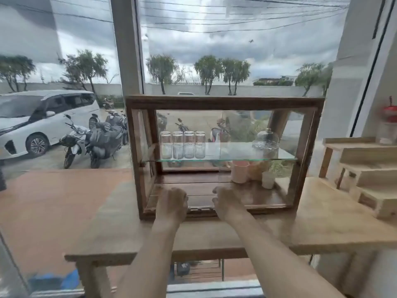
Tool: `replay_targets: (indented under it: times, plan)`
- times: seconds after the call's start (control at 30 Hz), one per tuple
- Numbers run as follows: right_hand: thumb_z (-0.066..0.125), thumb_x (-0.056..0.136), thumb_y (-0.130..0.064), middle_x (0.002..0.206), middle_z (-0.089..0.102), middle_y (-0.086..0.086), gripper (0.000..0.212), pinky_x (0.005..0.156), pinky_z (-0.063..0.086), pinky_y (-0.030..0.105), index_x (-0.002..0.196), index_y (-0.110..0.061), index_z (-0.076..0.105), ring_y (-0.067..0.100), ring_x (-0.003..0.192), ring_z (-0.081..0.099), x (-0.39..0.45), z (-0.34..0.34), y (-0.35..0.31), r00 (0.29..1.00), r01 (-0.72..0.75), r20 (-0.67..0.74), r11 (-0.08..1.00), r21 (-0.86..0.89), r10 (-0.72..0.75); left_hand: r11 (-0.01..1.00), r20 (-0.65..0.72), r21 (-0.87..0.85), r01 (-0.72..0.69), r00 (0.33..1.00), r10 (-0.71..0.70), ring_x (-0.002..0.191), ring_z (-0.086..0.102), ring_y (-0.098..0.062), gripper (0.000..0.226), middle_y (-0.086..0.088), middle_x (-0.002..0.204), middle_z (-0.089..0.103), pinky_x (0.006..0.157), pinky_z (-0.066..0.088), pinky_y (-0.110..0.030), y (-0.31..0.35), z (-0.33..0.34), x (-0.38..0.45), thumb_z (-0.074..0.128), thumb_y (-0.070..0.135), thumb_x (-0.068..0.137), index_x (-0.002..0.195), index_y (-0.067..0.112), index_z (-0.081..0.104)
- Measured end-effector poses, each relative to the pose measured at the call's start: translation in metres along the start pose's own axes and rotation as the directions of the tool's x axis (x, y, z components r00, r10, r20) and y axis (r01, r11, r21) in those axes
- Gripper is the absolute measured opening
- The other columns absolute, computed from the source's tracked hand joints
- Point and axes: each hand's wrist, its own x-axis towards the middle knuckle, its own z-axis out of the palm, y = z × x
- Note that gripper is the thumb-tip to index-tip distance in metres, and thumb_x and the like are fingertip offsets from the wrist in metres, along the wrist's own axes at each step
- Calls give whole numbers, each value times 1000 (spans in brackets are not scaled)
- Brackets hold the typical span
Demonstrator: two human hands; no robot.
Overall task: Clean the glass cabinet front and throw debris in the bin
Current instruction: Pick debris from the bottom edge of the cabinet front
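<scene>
A wooden-framed glass cabinet stands on a wooden table against the window. Inside it, a glass shelf carries several clear jars and a glass dome; pink and white cups stand on its floor at the right. Both hands are at the cabinet's bottom front rail. My left hand rests there with its fingers curled under and hidden. My right hand has thumb and fingers closed at the lower edge of a sliding glass pane. A short metal track piece shows between them.
A stepped wooden rack stands on the table at the right, with a red-topped item behind it. Large window panes and a white post stand behind the cabinet. Something blue lies low at the left, blurred. Outside are a white car and motorbikes.
</scene>
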Motion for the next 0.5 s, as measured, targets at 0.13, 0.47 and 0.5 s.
replay_targets:
  times: [0.13, 0.47, 0.5]
  plan:
    - [44, 92, -4, 110, 69, 17, 29, 84, 52, 40, 114, -8, 62, 34, 107, 62, 4, 44, 9, 994, -71, -85, 996, 49, 75, 995, 39, -38, 89, 995, -87, 77, 67, -23, 23, -6, 75, 70, 66, 52, -33, -1, 39, -11, 57, 18, 89, 72, 11, 72]
    - [41, 98, -21, 94, 72, 16, 30, 70, 48, 38, 90, -6, 66, 35, 94, 66, 23, 87, 29, 976, -126, -169, 989, 83, 139, 996, 16, -83, 32, 999, -31, 89, 65, -30, 29, -14, 90, 71, 77, 53, -39, 8, 95, 1, 47, 24, 96, 93, 10, 73]
    - [42, 98, -21, 93, 72, 16, 29, 71, 49, 38, 90, -7, 67, 35, 93, 67, 26, 88, 31, 975, -124, -176, 989, 86, 138, 996, 36, -72, 43, 999, -41, 89, 65, -29, 30, -13, 92, 71, 77, 53, -39, 10, 96, 4, 47, 26, 96, 94, 10, 73]
